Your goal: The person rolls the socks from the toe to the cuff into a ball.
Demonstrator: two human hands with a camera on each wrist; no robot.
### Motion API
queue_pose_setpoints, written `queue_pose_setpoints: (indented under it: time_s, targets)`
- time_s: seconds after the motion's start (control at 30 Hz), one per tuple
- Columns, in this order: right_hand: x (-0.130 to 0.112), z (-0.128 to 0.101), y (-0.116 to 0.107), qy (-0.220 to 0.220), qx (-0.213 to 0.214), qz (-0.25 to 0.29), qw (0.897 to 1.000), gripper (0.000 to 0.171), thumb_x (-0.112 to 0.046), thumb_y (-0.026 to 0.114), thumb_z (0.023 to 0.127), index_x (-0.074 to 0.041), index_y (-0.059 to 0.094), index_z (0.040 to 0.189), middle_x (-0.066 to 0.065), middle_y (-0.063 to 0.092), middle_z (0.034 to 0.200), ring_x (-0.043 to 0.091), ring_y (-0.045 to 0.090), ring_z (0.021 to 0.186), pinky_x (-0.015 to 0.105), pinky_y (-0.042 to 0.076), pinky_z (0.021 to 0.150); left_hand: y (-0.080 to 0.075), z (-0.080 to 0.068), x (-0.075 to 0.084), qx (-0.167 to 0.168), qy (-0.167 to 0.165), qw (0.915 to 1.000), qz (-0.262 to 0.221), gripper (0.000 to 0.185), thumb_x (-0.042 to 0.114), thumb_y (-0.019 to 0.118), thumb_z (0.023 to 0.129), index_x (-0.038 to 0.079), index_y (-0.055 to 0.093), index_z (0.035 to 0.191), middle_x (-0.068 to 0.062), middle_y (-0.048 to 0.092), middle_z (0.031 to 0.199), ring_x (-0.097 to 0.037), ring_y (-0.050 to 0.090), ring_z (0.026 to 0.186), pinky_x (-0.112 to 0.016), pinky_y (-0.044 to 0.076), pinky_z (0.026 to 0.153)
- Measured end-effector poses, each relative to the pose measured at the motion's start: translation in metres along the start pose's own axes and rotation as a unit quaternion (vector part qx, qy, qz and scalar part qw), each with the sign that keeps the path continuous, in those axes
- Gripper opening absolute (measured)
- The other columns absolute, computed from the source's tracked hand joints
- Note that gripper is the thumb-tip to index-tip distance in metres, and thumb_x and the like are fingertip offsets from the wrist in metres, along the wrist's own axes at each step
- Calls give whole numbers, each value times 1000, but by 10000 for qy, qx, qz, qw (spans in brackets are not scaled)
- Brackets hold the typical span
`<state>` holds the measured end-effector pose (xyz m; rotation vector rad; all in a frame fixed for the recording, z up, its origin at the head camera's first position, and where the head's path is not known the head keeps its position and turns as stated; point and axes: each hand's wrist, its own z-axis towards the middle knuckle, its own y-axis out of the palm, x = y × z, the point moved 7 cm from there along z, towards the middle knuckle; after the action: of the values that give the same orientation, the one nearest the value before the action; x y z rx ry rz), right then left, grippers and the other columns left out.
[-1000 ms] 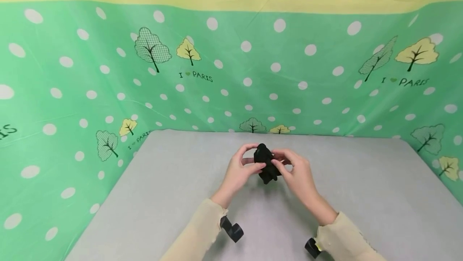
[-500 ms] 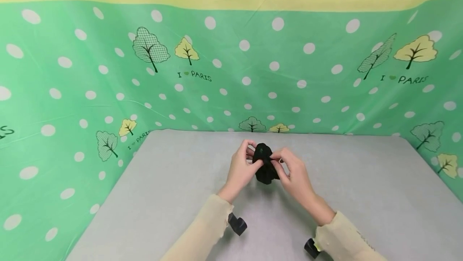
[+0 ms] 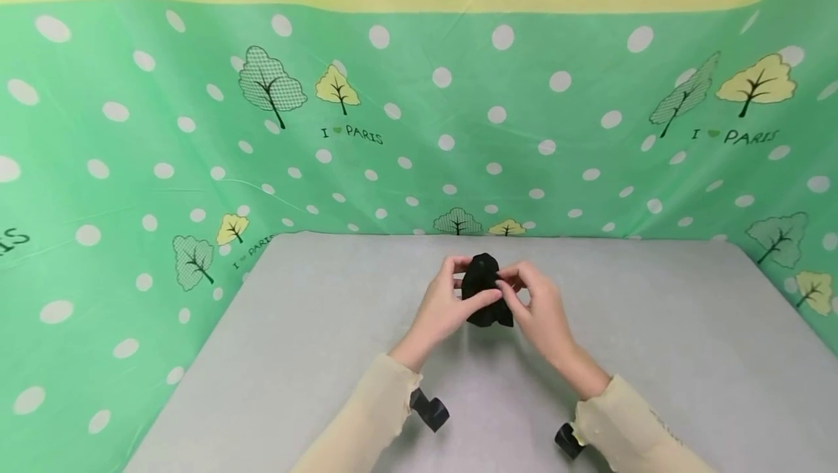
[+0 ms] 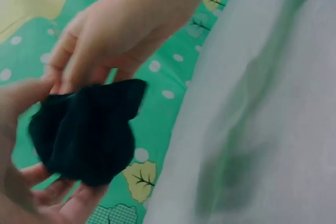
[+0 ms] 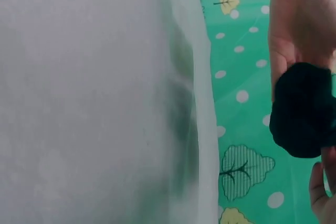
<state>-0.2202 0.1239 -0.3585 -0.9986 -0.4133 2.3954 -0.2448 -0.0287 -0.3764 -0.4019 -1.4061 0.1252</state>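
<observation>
A crumpled bundle of soft black cloth [image 3: 481,280] is held up between both hands over the far middle of the table; its exact kind cannot be told. My left hand [image 3: 441,309] grips it from the left, thumb across the near side and fingers round the back. On the other side, my right hand [image 3: 543,313] pinches its edge between thumb and fingertips. In the left wrist view, a pointed flap sticks out from the cloth [image 4: 94,135]. The right wrist view shows the bundle [image 5: 302,111] as a rounded lump, partly cut off by the frame edge.
Beneath the hands lies a table with a grey cover [image 3: 294,327]. A green dotted curtain [image 3: 353,189] with printed trees hangs behind and at the sides. Black mounts stick out below both cuffs, one by the left cuff [image 3: 430,411] and one by the right [image 3: 568,440].
The cloth has been turned and bunched in the hands, and its outline is changed. My left thumb has slid right across it, close to the right fingertips.
</observation>
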Motion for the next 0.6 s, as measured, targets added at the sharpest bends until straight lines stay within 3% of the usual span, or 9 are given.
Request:
queue_pose_setpoints:
  time_s: [0.23,0.47,0.53,0.6]
  targets:
    - [-8,-1,3,-335,-93,257,9991,17,7,73,84,-7,69,93,2,68,86,8,59,77,17,49,71,-7,0,-2,431,128,9986,273,41,31,73,90,19,56,125,-9,64,124,-25,62,100,-35,55,81]
    - [-18,-4,2,-1021,-212,488,9933,21,11,71,83,-7,69,92,4,68,89,14,62,81,11,47,78,-9,3,-1,477,221,9963,674,34,23,73,89,20,60,120,-6,68,119,-22,64,92,-33,55,77]
    - [-15,-5,3,-867,-242,437,9950,17,9,71,85,-6,68,93,4,69,88,14,63,80,13,49,77,-9,3,2,511,350,9932,985,34,22,74,89,19,60,120,-5,68,120,-22,65,94,-33,55,79]
    - [-9,-5,5,-327,-316,340,9984,13,4,71,87,-6,67,94,3,69,87,11,63,78,16,50,74,-8,2,6,596,569,9870,1377,35,23,76,89,18,60,119,-4,67,121,-21,65,97,-32,55,81]
